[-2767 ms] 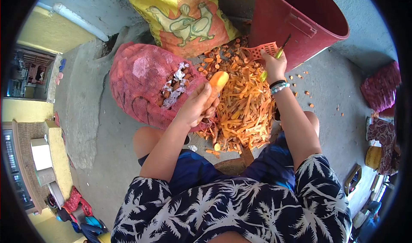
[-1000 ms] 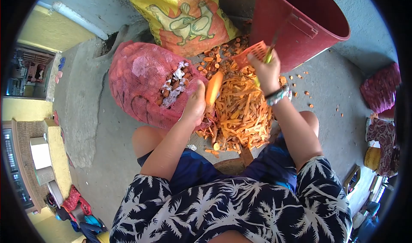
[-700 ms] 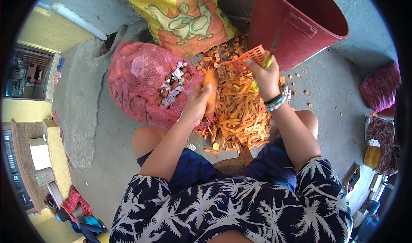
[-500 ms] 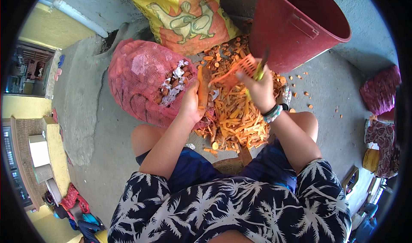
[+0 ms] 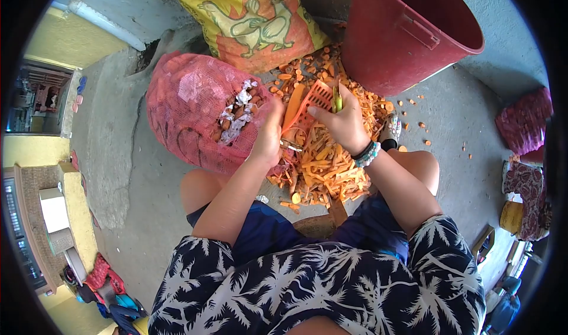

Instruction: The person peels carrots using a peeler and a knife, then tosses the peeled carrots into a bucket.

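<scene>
My left hand (image 5: 270,135) holds a peeled orange carrot (image 5: 294,106), its fingers partly hidden behind it. My right hand (image 5: 348,125) grips an orange plastic peeler (image 5: 320,98) with a perforated body; a metallic strip shows at its lower end, near the carrot's base. In the same hand is a knife (image 5: 337,100) with a yellow-green handle, its blade pointing away from me. Beneath both hands lies a heap of orange peelings and carrot pieces (image 5: 331,166). Left of my left hand, a pink mesh sack (image 5: 186,107) is torn open over unpeeled carrots and crumpled paper.
A large red bin (image 5: 384,45) stands at the back right, beside a yellow and orange sack (image 5: 254,27) printed with chickens. Cut carrot ends are scattered over the concrete floor (image 5: 455,169). A purple sack (image 5: 523,122) leans at the far right.
My right hand has moved slightly toward me and left, bringing the peeler against or close to the carrot. The carrot has tilted away to the right in my left hand.
</scene>
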Demonstrator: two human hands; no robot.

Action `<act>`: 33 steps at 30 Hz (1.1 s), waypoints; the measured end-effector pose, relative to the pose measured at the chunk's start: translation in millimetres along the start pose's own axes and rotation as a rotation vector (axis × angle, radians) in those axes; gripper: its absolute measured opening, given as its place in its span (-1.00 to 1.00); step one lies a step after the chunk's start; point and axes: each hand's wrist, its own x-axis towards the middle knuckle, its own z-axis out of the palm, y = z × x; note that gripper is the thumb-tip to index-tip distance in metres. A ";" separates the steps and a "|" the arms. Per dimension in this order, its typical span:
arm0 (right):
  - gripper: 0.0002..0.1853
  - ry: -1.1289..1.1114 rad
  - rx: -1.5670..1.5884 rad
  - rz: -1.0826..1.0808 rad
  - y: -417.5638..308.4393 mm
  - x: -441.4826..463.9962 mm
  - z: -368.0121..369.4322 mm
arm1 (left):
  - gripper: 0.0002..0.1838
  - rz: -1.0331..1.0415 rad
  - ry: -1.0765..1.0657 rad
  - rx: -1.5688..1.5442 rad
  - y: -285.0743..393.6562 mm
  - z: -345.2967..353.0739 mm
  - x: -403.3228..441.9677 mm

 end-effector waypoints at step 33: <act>-0.74 0.099 -0.154 -0.201 20.5 34.6 -21.5 | -0.39 -0.089 -0.151 0.551 5.2 -9.0 -3.2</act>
